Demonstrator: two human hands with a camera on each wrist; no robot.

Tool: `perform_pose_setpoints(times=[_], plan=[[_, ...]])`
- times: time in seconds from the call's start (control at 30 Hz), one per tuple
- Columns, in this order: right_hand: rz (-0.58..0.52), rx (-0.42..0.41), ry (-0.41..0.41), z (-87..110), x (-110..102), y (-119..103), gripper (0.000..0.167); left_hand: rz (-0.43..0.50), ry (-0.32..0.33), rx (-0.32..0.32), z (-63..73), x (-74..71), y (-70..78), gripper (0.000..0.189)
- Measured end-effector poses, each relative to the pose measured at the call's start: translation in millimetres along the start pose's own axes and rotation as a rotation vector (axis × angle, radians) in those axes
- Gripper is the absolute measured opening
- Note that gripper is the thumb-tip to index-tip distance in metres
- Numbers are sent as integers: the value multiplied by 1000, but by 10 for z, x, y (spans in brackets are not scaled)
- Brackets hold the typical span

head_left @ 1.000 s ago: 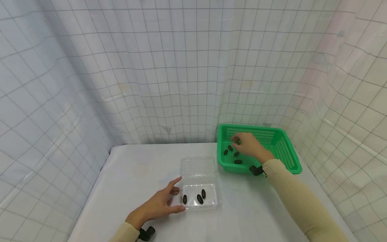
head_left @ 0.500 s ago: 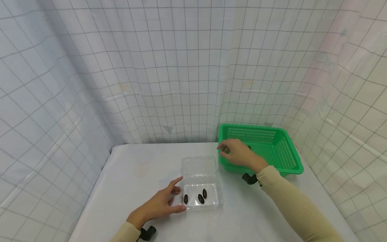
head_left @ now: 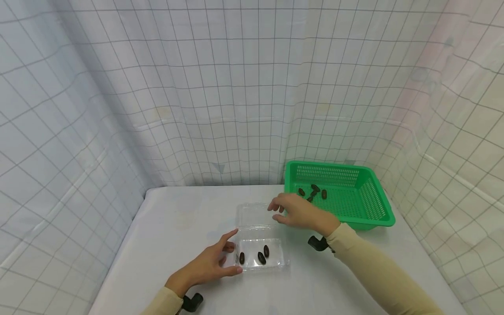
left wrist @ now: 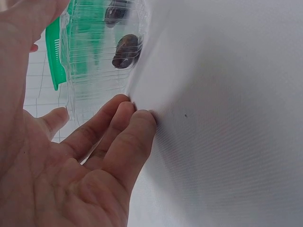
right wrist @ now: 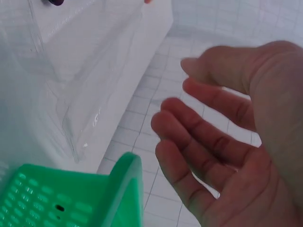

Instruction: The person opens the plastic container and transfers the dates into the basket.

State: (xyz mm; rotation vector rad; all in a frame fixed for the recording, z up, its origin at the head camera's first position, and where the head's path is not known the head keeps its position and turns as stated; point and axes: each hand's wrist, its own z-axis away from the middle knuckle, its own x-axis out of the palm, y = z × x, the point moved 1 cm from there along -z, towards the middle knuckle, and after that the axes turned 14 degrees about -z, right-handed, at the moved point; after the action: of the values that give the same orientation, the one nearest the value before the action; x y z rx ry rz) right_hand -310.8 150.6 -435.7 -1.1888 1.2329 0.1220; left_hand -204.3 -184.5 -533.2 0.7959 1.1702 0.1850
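Clear plastic box [head_left: 252, 245], three dark fruits [head_left: 261, 258] inside, sits by the relaxed left hand [head_left: 206, 264]. Beyond, the right hand [head_left: 301, 212] looks empty, probably between transfers; the next calls for a fingertip pinch. Behind, a basket [head_left: 342, 165] holds more fruits [head_left: 324, 194].

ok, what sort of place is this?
Likely a curtained-off work booth: checked curtains on three sides, a white-covered table, and a green basket and clear box on it.

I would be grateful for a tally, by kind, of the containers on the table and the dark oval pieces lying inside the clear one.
Green basket: 1
Clear box: 1
Dark oval pieces in the clear box: 3
Total: 5
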Motion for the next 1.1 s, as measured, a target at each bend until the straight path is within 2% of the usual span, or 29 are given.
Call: perform_pose_setpoints(times=[0.23, 0.43, 0.7, 0.93, 1.1], plan=[[-39, -43, -215, -32, 200, -43, 27, 1, -4, 1, 1, -17, 20, 113], [-55, 4, -326, -81, 378, -51, 33, -13, -4, 2, -1, -18, 22, 112], [-23, 61, -419, -163, 561, -68, 37, -25, 0, 1, -6, -26, 13, 112], [40, -8, -475, -205, 661, -69, 38, -44, 5, -1, -5, -26, 14, 113], [37, -2, -497, -233, 701, -75, 40, -43, -1, -9, -6, -24, 13, 114]])
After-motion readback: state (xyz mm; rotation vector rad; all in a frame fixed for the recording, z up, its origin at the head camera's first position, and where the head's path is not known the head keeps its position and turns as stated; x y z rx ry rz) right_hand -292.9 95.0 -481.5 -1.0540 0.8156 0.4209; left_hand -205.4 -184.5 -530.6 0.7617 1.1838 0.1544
